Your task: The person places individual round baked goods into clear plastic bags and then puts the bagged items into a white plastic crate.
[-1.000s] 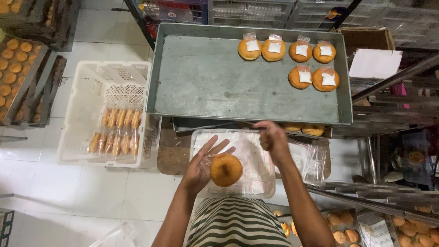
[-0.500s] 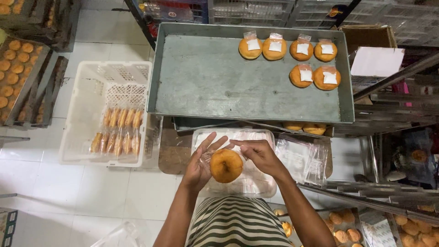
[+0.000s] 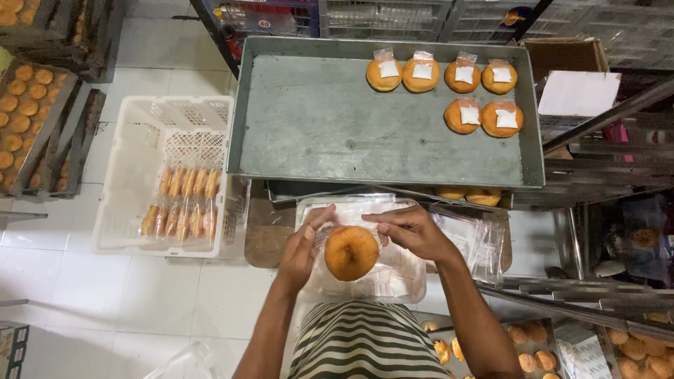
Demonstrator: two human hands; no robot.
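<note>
A round golden bun (image 3: 351, 252) sits between my hands, inside a clear plastic bag. My left hand (image 3: 304, 245) grips the bag's left edge, fingers pinched. My right hand (image 3: 411, 230) pinches the bag's top right edge above the bun. Under them lies a clear container (image 3: 404, 281) with a stack of clear bags. Ahead, a large grey metal tray (image 3: 316, 119) holds several bagged buns (image 3: 444, 76) with white sachets, in two rows at its far right.
A white plastic crate (image 3: 133, 175) with rows of wrapped pastries stands on the floor at left. Racks of buns (image 3: 21, 105) are at far left. More buns (image 3: 632, 351) lie at lower right. Loose clear bags (image 3: 477, 238) lie at right. Metal shelving (image 3: 618, 105) stands at right.
My right hand came down from above the bags to the bun. Both hands closed on the bag around the bun, which is now lifted slightly toward me.
</note>
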